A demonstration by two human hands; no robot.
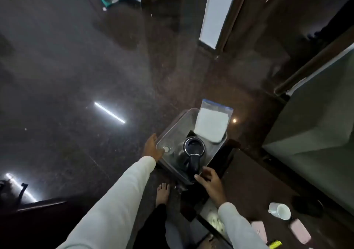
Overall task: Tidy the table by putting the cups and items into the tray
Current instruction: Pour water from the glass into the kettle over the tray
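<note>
Two hands are gripping a clear tray point(173, 128), held out over the dark floor point(76, 76): the left hand point(152, 148) is clasping its left rim, the right hand point(209, 181) its near edge. Inside the tray, between the hands, a black kettle point(192, 153) is standing, with a zip bag of white powder point(212, 123) lying beyond it. One white cup point(280, 210) is lying tipped on the worktop point(258, 181), well apart to the right.

tray point(172, 126): clear, held above floor; holds dark kettle point(192, 153), white bag point(211, 124); white cup point(280, 210): tipped, on table
</note>
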